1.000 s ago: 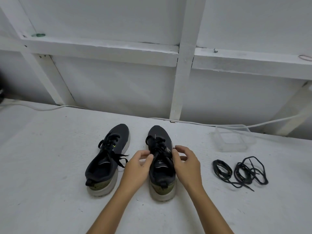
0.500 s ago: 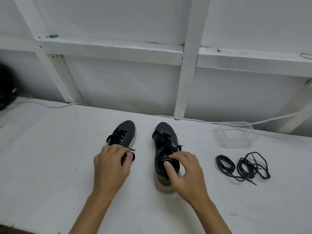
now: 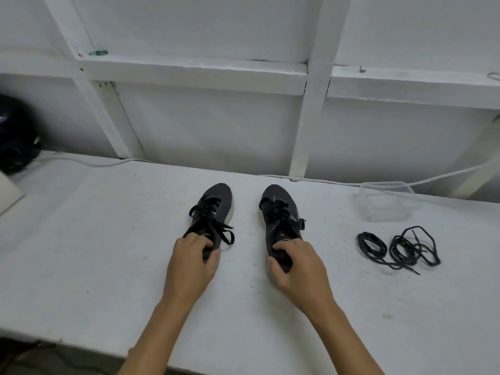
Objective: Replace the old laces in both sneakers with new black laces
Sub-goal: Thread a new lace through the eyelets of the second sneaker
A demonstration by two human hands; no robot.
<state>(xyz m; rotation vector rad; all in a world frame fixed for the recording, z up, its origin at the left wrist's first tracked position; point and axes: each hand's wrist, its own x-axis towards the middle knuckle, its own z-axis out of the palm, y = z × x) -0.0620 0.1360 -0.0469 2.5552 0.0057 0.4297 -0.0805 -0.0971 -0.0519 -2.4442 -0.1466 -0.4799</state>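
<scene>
Two dark grey sneakers stand side by side on the white table (image 3: pixel 81 253), toes pointing away from me, both laced with old black laces. My left hand (image 3: pixel 190 266) grips the heel end of the left sneaker (image 3: pixel 216 204), fingers curled into its opening. My right hand (image 3: pixel 299 263) grips the heel end of the right sneaker (image 3: pixel 278 207) the same way. The heels are hidden under my hands. Two bundles of new black laces (image 3: pixel 397 249) lie on the table to the right of the shoes, apart from both hands.
A clear plastic container (image 3: pixel 387 201) sits behind the new laces near the wall. A white cable (image 3: pixel 89 162) runs along the table's back edge. A black object (image 3: pixel 13 136) sits at the far left. The table's front edge is close to me.
My left hand left the right sneaker's laces and took hold of the left sneaker's heel. My right hand slid back to the right sneaker's heel. Both sneakers now point straight away.
</scene>
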